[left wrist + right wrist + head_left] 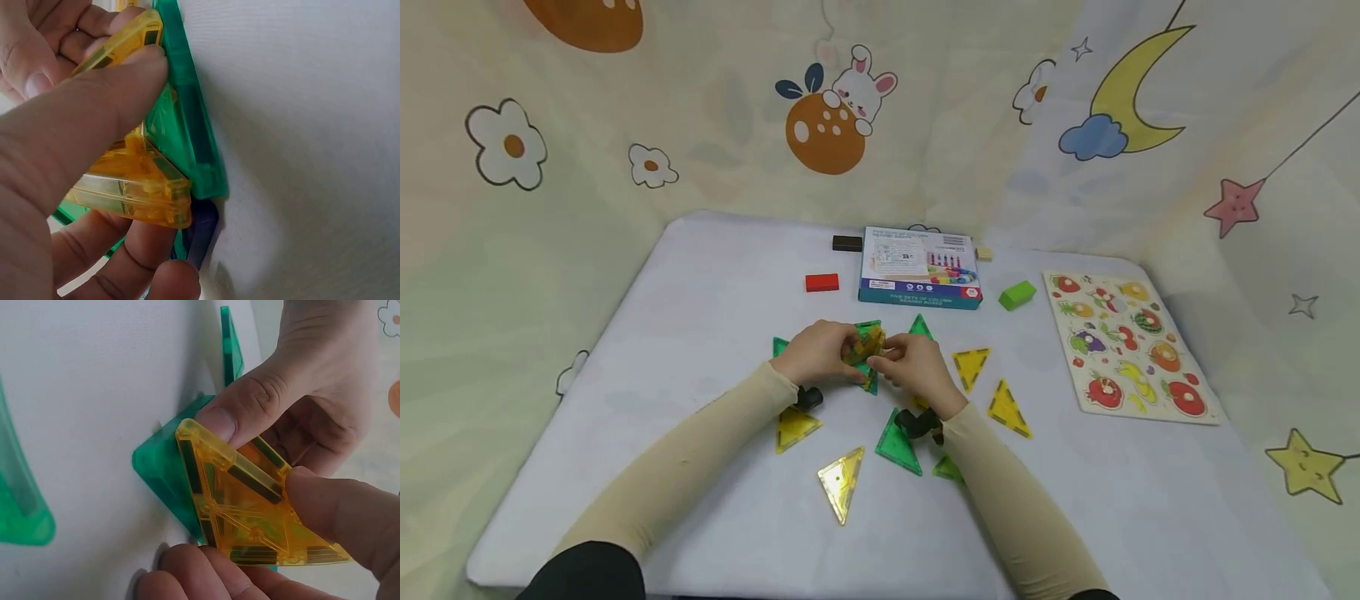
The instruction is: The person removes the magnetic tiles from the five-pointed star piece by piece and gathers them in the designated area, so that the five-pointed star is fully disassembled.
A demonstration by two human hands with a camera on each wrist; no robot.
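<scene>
Both hands meet over the middle of the table [715, 275], and between them is a small bundle of triangle tiles. The left hand [811, 354] has its grip closed on the bundle: its thumb presses on the yellow tile [134, 187] from one side and its fingers curl under it from the other. The right hand [917, 371] grips the same bundle from the opposite side, with the thumb flat on the yellow tile and the fingers bent around its lower edge. The yellow tile lies against a green tile [164, 478], which sits behind it and touches the white table cloth with one corner. In the left wrist view a dark blue piece [201, 234] shows under the green tile, but I cannot tell what it is.

Around the hands, loose tiles lie flat on the table: yellow triangles [842, 482] toward the near edge and toward the right side, and green triangles [898, 443] just beside the right wrist. Toward the far edge there is a blue box [921, 268], with a red block [822, 282] and a dark block [847, 243] on its left and a green block [1017, 294] on its right. A fruit puzzle board [1206, 408] lies near the right edge.
</scene>
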